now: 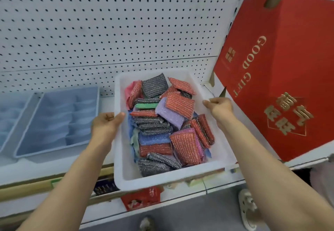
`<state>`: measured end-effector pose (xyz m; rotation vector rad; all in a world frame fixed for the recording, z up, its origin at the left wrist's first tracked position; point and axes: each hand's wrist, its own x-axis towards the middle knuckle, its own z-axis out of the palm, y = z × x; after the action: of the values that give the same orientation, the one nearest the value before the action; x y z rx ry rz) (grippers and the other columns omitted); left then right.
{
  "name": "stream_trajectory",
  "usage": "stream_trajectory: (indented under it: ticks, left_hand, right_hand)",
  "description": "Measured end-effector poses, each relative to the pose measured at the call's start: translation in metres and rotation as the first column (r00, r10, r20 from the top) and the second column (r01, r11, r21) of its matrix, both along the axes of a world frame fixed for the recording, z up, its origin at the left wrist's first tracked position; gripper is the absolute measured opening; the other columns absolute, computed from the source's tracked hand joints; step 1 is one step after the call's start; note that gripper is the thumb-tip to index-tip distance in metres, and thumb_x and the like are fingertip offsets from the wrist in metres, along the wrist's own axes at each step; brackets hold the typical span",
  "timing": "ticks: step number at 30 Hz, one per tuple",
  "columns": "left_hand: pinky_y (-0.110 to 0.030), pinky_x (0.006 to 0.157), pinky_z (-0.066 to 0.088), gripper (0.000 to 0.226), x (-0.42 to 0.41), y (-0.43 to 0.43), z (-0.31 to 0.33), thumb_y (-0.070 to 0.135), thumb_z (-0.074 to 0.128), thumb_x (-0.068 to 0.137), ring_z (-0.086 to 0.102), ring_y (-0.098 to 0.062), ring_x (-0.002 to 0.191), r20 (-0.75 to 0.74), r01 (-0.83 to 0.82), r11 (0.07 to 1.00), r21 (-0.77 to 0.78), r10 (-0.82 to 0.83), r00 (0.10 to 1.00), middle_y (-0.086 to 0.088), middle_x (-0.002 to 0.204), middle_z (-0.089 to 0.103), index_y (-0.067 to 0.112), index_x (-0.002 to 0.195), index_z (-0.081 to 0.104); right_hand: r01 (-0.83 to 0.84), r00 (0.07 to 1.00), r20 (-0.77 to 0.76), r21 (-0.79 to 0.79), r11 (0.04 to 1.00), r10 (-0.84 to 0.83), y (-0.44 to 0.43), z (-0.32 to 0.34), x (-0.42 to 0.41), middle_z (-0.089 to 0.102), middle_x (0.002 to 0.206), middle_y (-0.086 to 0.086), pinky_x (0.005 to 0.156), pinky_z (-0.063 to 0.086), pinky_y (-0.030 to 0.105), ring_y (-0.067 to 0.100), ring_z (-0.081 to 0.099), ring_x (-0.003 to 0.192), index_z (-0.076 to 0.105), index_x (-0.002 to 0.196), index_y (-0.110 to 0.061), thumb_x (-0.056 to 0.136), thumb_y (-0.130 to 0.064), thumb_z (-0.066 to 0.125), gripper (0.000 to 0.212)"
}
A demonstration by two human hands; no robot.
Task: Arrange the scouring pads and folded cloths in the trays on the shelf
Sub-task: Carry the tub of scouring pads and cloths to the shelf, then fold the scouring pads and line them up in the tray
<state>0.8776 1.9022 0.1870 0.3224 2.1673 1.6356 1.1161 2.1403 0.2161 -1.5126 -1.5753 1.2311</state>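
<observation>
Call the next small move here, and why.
Probably slide the white tray back toward the pegboard until it rests fully on the shelf. The left hand and right hand grip its side rims, its near end seems to overhang the shelf's front edge, with the blue tray and red box flanking it.

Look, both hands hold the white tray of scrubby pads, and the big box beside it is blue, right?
No: the box is red, not blue, as the head view shows. The left hand and right hand do hold the white tray of pads.
</observation>
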Motion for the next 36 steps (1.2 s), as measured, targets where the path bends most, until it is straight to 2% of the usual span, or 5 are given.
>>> stream_trajectory:
  ticks: [16, 21, 24, 28, 36]
  left_hand:
    - [-0.044, 0.07, 0.05, 0.08, -0.03, 0.034, -0.014, 0.07, 0.075, 0.056, 0.058, -0.025, 0.075, 0.08, 0.104, 0.994, 0.026, -0.106, 0.991, -0.011, 0.081, 0.061, 0.0, 0.091, 0.062]
    - [-0.04, 0.074, 0.051, 0.047, -0.022, 0.037, -0.011, 0.044, 0.075, 0.083, 0.057, -0.023, 0.085, 0.04, 0.119, 0.991, 0.052, -0.122, 0.992, -0.016, 0.093, 0.061, 0.006, 0.104, 0.059]
    - [-0.028, 0.079, 0.045, 0.045, -0.02, 0.041, -0.009, 0.036, 0.074, 0.086, 0.057, -0.018, 0.097, -0.022, 0.099, 0.995, 0.021, -0.099, 0.995, -0.002, 0.108, 0.059, 0.012, 0.117, 0.053]
    - [-0.029, 0.087, 0.044, 0.054, -0.021, 0.043, -0.005, 0.036, 0.075, 0.086, 0.056, -0.016, 0.107, -0.094, 0.088, 0.996, 0.02, -0.086, 0.992, 0.002, 0.119, 0.056, 0.014, 0.128, 0.049]
    - [-0.028, 0.093, 0.045, 0.057, -0.019, 0.044, 0.009, 0.039, 0.076, 0.084, 0.055, -0.013, 0.112, -0.216, -0.024, 0.999, 0.034, 0.031, 0.976, 0.003, 0.123, 0.058, 0.014, 0.129, 0.053]
  right_hand:
    - [-0.068, 0.983, 0.164, -0.069, 0.995, 0.079, 0.044, 0.006, -0.029, 0.059, 0.132, 0.018, 0.092, 0.043, 0.034, 0.03, 0.056, 0.117, 0.062, 0.12, 0.005, 0.091, -0.019, 0.069, 0.039]
    - [-0.431, 0.876, 0.375, 0.329, 0.84, 0.302, 0.011, 0.03, -0.061, 0.05, 0.143, -0.001, 0.11, 0.038, 0.041, 0.018, 0.045, 0.131, 0.049, 0.14, -0.021, 0.086, -0.038, 0.072, 0.061]
    - [-0.847, 0.514, 0.425, 0.114, 0.519, 0.745, -0.032, 0.044, -0.094, 0.036, 0.153, -0.011, 0.116, 0.03, 0.039, 0.009, 0.036, 0.136, 0.037, 0.147, -0.035, 0.077, -0.047, 0.078, 0.082]
    - [-0.964, 0.077, 0.77, -0.105, 0.245, 0.633, -0.034, 0.015, -0.122, 0.007, 0.165, -0.003, 0.121, 0.0, 0.045, 0.022, 0.006, 0.151, 0.008, 0.157, -0.033, 0.065, -0.068, 0.075, 0.119]
    - [-0.958, 0.197, 0.764, 0.016, 0.287, 0.615, -0.017, 0.011, -0.14, 0.051, 0.145, 0.0, 0.113, 0.036, 0.041, 0.025, 0.051, 0.128, 0.028, 0.151, -0.03, 0.073, -0.058, 0.076, 0.096]
